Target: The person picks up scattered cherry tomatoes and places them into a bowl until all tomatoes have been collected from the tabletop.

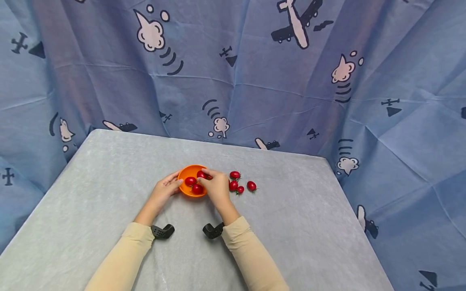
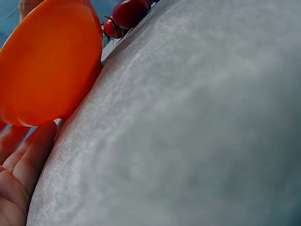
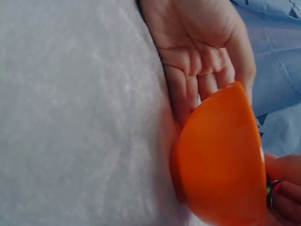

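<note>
An orange bowl [image 1: 185,191] stands on the cloth-covered table with several red cherry tomatoes [image 1: 190,181] inside. My left hand [image 1: 162,192] grips the bowl's left side, thumb at the rim and fingers round the outer wall; the right wrist view shows that left hand [image 3: 202,52] behind the bowl [image 3: 218,160]. Over the right rim, my right hand [image 1: 217,189] pinches a cherry tomato, mostly hidden by its fingers. A green stem and a bit of red show by the right hand [image 3: 287,188] in the right wrist view.
Right of the bowl, several loose cherry tomatoes [image 1: 251,186] with green stems lie on the pale grey tablecloth [image 1: 291,226]. A blue patterned curtain [image 1: 204,52] hangs behind the table. Each wrist carries a black device [image 1: 162,231].
</note>
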Demonstrator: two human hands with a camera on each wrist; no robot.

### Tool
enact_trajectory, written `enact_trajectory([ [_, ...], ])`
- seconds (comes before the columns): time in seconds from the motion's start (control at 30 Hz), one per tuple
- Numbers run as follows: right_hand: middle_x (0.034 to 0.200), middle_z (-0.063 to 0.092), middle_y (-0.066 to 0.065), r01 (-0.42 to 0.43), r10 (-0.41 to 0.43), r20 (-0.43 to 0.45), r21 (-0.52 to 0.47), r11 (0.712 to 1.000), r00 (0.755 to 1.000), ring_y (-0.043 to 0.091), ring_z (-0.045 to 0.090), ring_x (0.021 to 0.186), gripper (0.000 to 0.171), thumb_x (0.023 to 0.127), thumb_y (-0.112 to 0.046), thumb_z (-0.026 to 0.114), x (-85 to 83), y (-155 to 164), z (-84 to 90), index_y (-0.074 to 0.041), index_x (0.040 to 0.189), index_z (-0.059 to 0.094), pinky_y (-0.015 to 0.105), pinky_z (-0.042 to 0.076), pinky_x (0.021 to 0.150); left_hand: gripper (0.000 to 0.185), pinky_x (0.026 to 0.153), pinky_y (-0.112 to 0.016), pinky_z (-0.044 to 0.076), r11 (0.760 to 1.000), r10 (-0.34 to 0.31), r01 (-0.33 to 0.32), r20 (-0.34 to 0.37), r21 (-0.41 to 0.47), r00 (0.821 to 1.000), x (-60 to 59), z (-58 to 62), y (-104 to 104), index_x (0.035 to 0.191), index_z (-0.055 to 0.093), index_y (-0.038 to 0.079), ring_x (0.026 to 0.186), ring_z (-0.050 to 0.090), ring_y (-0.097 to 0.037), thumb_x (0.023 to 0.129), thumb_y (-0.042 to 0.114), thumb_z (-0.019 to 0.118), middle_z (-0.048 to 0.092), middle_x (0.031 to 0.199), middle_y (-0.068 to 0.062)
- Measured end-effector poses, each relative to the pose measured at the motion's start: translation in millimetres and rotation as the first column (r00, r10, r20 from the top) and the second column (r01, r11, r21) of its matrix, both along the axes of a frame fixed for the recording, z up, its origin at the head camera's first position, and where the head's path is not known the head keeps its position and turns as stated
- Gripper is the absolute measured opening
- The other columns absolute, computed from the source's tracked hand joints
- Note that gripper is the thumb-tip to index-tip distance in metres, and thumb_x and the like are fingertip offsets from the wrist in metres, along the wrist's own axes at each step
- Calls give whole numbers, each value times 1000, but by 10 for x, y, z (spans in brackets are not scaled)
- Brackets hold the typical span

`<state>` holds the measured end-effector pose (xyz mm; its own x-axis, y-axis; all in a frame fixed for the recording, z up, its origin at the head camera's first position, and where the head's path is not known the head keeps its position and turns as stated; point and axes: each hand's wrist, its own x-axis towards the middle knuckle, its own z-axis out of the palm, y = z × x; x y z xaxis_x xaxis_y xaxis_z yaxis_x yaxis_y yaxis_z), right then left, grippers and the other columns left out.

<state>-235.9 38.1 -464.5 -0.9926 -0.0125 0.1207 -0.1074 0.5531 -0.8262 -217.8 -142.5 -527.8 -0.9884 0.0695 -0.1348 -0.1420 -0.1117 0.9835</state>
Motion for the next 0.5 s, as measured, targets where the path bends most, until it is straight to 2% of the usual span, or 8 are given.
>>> enact_trajectory([
  [0.17,116,74,13,-23,24,-14,80,997,1000,27,67,115,30,83,-14,80,-1,-26,-3,-8,113,77,35,57,93,54,86,-12,52,1000,-4,4,-4,5,1000,6,11,7,151,39,3,102,62,7,102,17,56,44,153,-20],
  [0.2,116,74,13,-24,26,-13,97,995,1000,27,67,115,30,84,-15,80,-1,-34,0,-8,113,77,37,54,98,54,86,-12,52,1000,-5,5,-6,5,1000,7,12,7,151,39,3,102,62,7,102,17,55,43,153,-20],
  [0.4,117,74,13,-51,47,28,154,987,998,28,66,117,31,85,-15,79,-8,-71,13,-7,115,75,39,53,101,54,86,-12,53,1000,-3,3,-13,-1,1000,3,2,6,151,39,2,101,61,8,102,17,55,43,153,-20],
  [0.43,117,73,13,-56,51,37,159,986,998,28,66,117,31,85,-14,79,-7,-75,13,-7,115,75,38,55,96,54,86,-12,53,1000,-2,2,-14,-2,1000,3,1,7,151,39,2,101,61,8,102,18,55,43,153,-21],
  [0.5,117,74,13,-62,55,45,175,983,997,28,66,117,32,85,-14,79,-9,-85,13,-7,116,75,38,55,98,54,85,-12,53,1000,-2,2,-13,-4,1000,3,3,10,151,39,1,100,61,9,102,17,55,43,153,-21],
])
